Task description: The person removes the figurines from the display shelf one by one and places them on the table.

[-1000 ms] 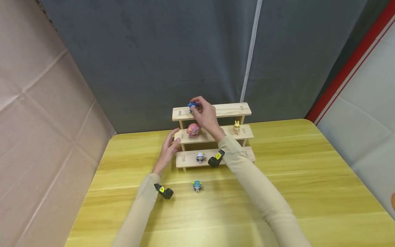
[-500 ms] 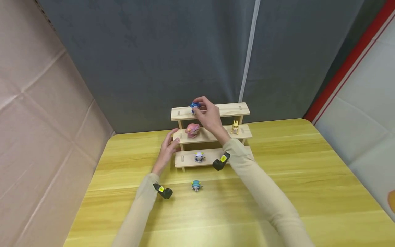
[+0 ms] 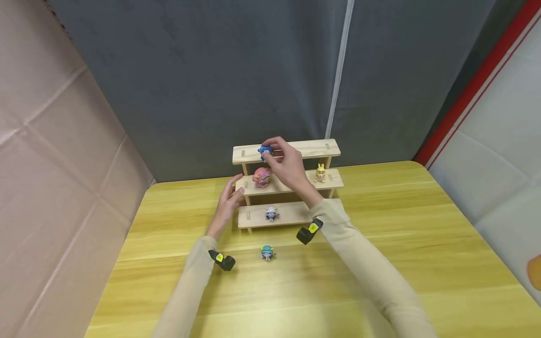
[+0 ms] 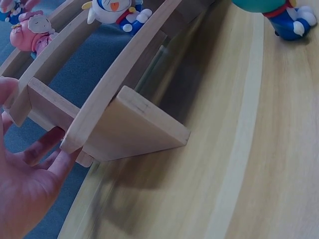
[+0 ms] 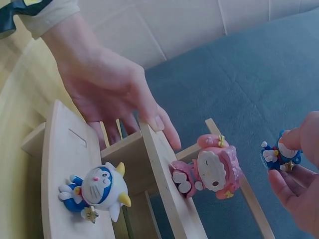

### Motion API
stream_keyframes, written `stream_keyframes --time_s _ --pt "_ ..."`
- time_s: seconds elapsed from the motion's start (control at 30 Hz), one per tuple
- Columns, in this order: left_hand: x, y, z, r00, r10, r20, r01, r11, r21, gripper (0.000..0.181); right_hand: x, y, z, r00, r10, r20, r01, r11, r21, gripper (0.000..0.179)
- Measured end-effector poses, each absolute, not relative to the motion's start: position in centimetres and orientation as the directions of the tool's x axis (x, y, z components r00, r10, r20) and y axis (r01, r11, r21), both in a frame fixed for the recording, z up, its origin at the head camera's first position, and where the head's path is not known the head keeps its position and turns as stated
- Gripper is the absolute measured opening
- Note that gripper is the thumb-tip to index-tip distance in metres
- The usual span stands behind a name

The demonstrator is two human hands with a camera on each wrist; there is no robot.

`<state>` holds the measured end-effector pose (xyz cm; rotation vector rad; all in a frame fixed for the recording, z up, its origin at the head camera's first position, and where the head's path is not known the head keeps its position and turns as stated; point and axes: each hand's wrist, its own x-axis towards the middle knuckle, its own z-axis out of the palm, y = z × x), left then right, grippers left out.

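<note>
My right hand [image 3: 289,166] pinches a blue cat figurine [image 3: 265,151] between thumb and fingers at the top tier of a three-tier wooden display shelf [image 3: 313,148]. In the right wrist view this figurine [image 5: 272,155] appears near the upper board; whether it touches the wood I cannot tell. My left hand [image 3: 226,206] grips the left end of the middle tier, thumb against the board edge. A pink figurine [image 3: 262,177] and a yellow rabbit figurine [image 3: 320,173] stand on the middle tier. On the bottom tier sits a white-hooded cat figurine [image 3: 271,213].
A teal-hatted figurine [image 3: 267,252] stands on the wooden table [image 3: 380,263] before the shelf. Behind rises a dark grey curtain [image 3: 211,84]. Pale panels flank both sides, the right one [image 3: 511,150] with a red edge.
The right hand has brought the blue cat figurine slightly right and toward the front edge of the top tier. Its forearm swung a little to the right. The left hand keeps its grip.
</note>
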<state>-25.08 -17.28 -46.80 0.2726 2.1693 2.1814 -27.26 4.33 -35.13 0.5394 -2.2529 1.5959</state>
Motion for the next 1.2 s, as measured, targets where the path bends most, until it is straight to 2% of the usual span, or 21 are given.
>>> stream_keyframes --time_s 0.27,0.93,1.1,1.2 --pt "-25.1 -17.3 -46.8 -0.985 0.154 0.082 0.087 0.026 0.996 0.052 -25.9 4.6 -35.2 -0.865 -0.139 0.482 -0.501 0.297 -0.813 0.021" --pt "-25.2 -17.3 -46.8 -0.987 0.122 0.103 0.107 0.022 0.994 0.050 -21.2 5.7 -35.1 -0.838 -0.217 0.501 -0.545 0.274 -0.793 0.024" --pt "-24.0 -17.2 -44.8 -0.987 0.145 0.077 0.078 0.004 0.997 0.053 -20.5 6.2 -35.6 -0.845 -0.236 0.480 -0.532 0.278 -0.800 0.024" --pt "-24.1 -17.2 -44.8 -0.986 0.154 0.067 0.067 -0.011 0.998 0.054 -20.4 6.5 -36.4 -0.841 -0.249 0.480 -0.537 0.280 -0.796 0.024"
